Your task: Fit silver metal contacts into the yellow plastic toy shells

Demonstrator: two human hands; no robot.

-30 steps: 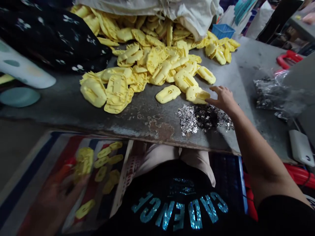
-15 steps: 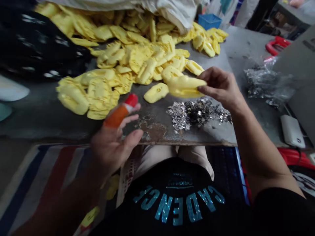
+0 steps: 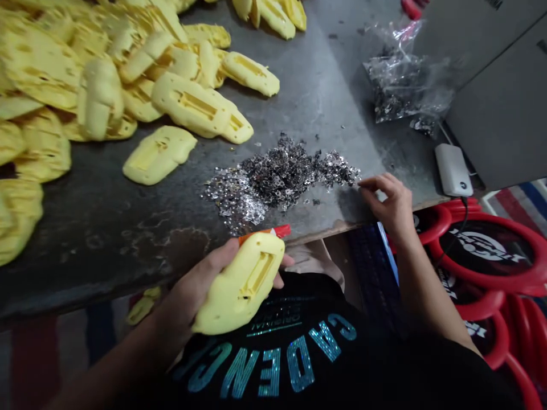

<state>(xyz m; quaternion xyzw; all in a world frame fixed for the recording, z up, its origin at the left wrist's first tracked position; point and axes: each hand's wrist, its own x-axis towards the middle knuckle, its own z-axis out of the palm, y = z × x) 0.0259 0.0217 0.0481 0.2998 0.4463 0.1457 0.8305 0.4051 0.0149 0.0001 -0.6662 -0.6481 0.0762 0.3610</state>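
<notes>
Holding a yellow moulded plastic shell (image 3: 233,290) in the left hand (image 3: 207,270), at bottom centre of the frame, by the near edge of the desk (image 3: 320,97) and in front of a black shirt (image 3: 371,370) with sequined lettering. Cradling it from behind, fingers wrapped partway round, slotted recess facing the camera. Wearing an orange-and-red finger cover (image 3: 282,230) on one left finger, visible past the shell's upper end. Reaching the right hand (image 3: 391,202) to right of centre, fingers bent, thumb and index near each other at the right end of a heap of small metal pieces (image 3: 282,173). Cannot tell about anything pinched between those fingertips. Seeing, at upper left, a pile of similar yellow shells (image 3: 102,91), with one single shell (image 3: 160,156) in front of it. Noting, at upper right, a clear plastic bag (image 3: 401,82) of dark metal parts, a white box (image 3: 453,169) below and to the right, and red-rimmed black discs (image 3: 482,256) at lower right. Glimpsing smaller yellow pieces (image 3: 143,307) beneath the desk's edge, at lower left, near striped fabric (image 3: 34,353).
</notes>
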